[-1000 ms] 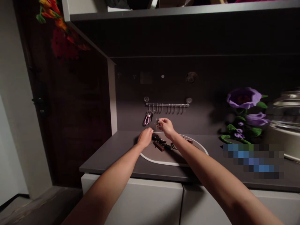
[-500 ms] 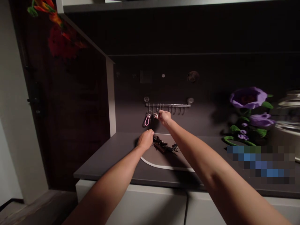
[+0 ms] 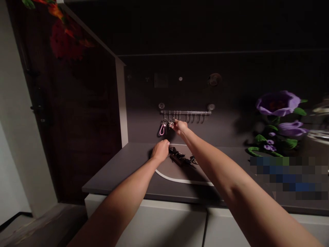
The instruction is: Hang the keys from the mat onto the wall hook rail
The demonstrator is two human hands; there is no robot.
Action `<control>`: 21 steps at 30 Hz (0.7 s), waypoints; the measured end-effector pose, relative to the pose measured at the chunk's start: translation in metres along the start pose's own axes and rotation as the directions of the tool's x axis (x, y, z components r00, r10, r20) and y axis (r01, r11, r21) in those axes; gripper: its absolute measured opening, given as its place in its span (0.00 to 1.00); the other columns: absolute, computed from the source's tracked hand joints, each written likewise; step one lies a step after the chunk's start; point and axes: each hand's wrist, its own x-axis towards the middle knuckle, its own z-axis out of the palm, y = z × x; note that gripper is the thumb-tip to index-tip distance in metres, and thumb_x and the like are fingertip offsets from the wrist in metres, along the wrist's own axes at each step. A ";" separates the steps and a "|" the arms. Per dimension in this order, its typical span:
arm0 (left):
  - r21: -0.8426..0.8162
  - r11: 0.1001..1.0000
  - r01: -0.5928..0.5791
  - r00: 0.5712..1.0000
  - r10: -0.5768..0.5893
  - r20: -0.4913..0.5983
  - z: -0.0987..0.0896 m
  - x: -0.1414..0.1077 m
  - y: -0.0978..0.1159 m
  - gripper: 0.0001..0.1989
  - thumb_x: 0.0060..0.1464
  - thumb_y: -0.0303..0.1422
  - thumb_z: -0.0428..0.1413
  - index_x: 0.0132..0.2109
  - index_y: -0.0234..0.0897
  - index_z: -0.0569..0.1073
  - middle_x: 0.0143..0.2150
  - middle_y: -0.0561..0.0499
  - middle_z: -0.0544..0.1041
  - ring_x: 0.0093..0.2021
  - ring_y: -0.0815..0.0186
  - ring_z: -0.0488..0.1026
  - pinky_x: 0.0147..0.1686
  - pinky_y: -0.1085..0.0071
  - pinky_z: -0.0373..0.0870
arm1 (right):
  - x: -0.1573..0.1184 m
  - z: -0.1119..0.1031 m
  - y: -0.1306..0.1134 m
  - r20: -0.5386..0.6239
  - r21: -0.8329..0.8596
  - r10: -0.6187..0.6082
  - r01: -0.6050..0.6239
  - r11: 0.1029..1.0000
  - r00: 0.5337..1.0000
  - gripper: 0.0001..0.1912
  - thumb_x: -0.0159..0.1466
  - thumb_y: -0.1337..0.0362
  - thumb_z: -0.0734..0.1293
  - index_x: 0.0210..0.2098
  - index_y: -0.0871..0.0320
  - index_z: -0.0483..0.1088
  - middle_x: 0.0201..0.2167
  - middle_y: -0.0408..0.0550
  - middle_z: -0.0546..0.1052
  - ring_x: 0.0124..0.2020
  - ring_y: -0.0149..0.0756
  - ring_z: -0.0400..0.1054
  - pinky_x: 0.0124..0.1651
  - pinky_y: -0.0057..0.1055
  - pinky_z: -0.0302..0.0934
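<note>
A clear rail with several hooks (image 3: 185, 112) is fixed to the dark back panel. On its left part hang keys on rings (image 3: 165, 121), one with a pink loop strap (image 3: 161, 129). My right hand (image 3: 181, 127) is closed in a pinch on a bunch of keys (image 3: 172, 122) at the hooks, just right of the strap. Lower down, my left hand (image 3: 161, 150) is closed over the left rim of a white-edged mat (image 3: 177, 180); whatever its fingers hold is hidden. Beside it on the mat lies a dark bundle of keys and holders (image 3: 180, 157).
Purple fabric flowers (image 3: 279, 103) with green stems stand at the right of the dark counter (image 3: 115, 164), beside a glass-topped vessel (image 3: 318, 137). A shelf overhangs above. White cabinet doors (image 3: 164, 223) are below, and a dark door (image 3: 87, 130) is at the left.
The view has shifted slightly, so the scene sits a little higher. My right hand stays pinched at the keys by the hooks; my left hand remains closed over the mat's edge.
</note>
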 end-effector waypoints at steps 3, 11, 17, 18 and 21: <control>0.003 1.000 0.022 1.000 -0.022 0.001 -0.001 0.000 0.000 0.15 0.58 0.33 0.39 0.37 0.37 0.69 0.36 0.44 0.73 0.38 0.63 0.70 0.37 0.71 0.60 | -0.001 -0.002 0.004 0.022 -0.002 0.022 -0.022 1.000 1.000 0.07 0.59 0.74 0.60 0.25 0.62 0.61 0.14 0.42 0.67 0.17 0.26 0.64 0.22 0.24 0.65; 0.020 0.997 0.080 0.997 -0.080 0.001 0.001 0.001 -0.003 0.14 0.59 0.32 0.39 0.39 0.37 0.68 0.36 0.43 0.73 0.37 0.63 0.69 0.36 0.71 0.59 | 0.011 -0.010 0.014 0.038 -0.103 -0.029 0.033 0.994 0.999 0.03 0.57 0.73 0.61 0.27 0.62 0.63 0.13 0.39 0.65 0.14 0.24 0.60 0.19 0.22 0.62; 0.017 0.993 0.113 0.993 -0.114 0.027 0.000 0.002 -0.005 0.13 0.58 0.30 0.40 0.39 0.37 0.69 0.36 0.45 0.73 0.37 0.65 0.69 0.35 0.72 0.59 | 0.013 -0.015 0.016 0.089 -0.171 -0.055 0.070 0.983 0.995 0.01 0.53 0.72 0.62 0.25 0.62 0.64 0.11 0.38 0.63 0.13 0.21 0.55 0.21 0.22 0.60; 0.015 0.994 0.113 0.993 -0.113 0.026 0.000 0.002 -0.006 0.13 0.58 0.29 0.40 0.39 0.37 0.69 0.36 0.46 0.73 0.37 0.65 0.69 0.35 0.72 0.59 | 0.012 -0.016 0.016 0.093 -0.184 -0.064 0.080 0.980 0.994 0.01 0.52 0.71 0.63 0.24 0.62 0.64 0.11 0.38 0.63 0.13 0.21 0.55 0.21 0.22 0.60; 0.005 0.995 0.099 0.995 -0.099 0.017 0.001 0.003 -0.008 0.13 0.57 0.28 0.40 0.39 0.37 0.70 0.37 0.45 0.72 0.38 0.65 0.68 0.36 0.72 0.59 | 0.008 -0.021 0.017 0.136 -0.232 -0.110 0.139 0.963 0.985 0.03 0.51 0.71 0.62 0.22 0.61 0.63 0.11 0.37 0.62 0.13 0.21 0.55 0.23 0.23 0.60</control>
